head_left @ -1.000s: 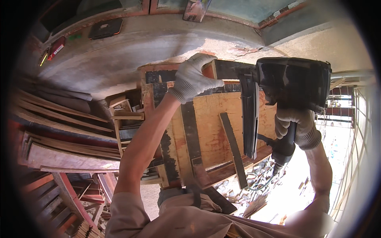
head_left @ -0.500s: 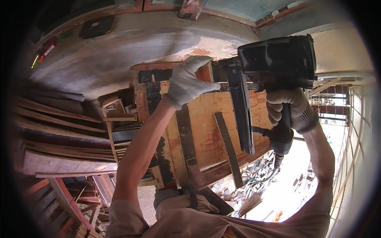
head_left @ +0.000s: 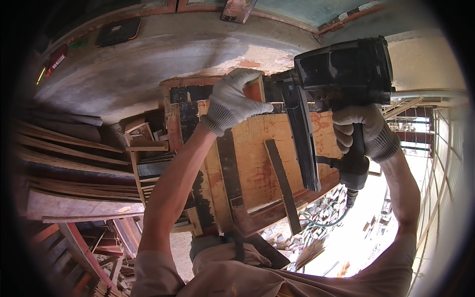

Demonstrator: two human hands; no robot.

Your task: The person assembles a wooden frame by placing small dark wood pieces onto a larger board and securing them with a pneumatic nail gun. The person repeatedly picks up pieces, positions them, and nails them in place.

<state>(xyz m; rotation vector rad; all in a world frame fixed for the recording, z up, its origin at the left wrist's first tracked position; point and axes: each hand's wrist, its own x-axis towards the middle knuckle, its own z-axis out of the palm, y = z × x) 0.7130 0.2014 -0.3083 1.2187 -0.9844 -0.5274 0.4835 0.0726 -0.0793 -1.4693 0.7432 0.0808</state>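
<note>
My right hand, in a grey-white knit glove, is wrapped round the handle of a black nail gun. The gun's long magazine slants down over the work, and its nose is at the far edge strip. My left hand, gloved alike, straddles that dark wooden strip, thumb on the near side and fingers on the far side. A reddish patch of wood shows between them. Beneath lies a plywood panel with dark strips across it. One loose narrow strip rests on it at a slant.
Stacked boards and a small slatted wooden rack stand at the left. A heap of wood offcuts lies on the bright floor at right. Against the far wall are a dark flat case and a red box.
The nail gun and my right hand have shifted very slightly. My left hand keeps its hold on the strip, and the whole view has moved a little.
</note>
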